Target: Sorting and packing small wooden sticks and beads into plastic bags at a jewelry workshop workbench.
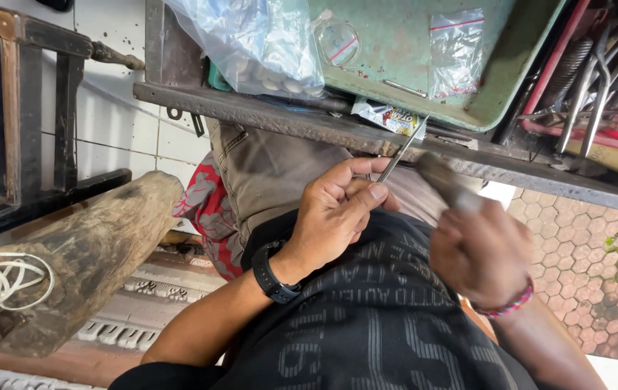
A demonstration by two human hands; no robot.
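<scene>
My left hand [334,213], with a black watch on the wrist, pinches a thin pointed metal blade [403,149] between thumb and fingers, its tip up against the rusty metal edge of a bench [266,115]. My right hand [479,253], blurred, with a red braided band on the wrist, grips a dark tool [442,180] whose end lies close beside the blade. Both hands are over my lap, above a black shirt with grey print.
On the bench lie a green tray [395,50] with small clear bags, a large plastic bag [251,40] and a red basket [612,108] of metal tools. A thick wooden log [85,260] stands at left. Tiled paving shows at right.
</scene>
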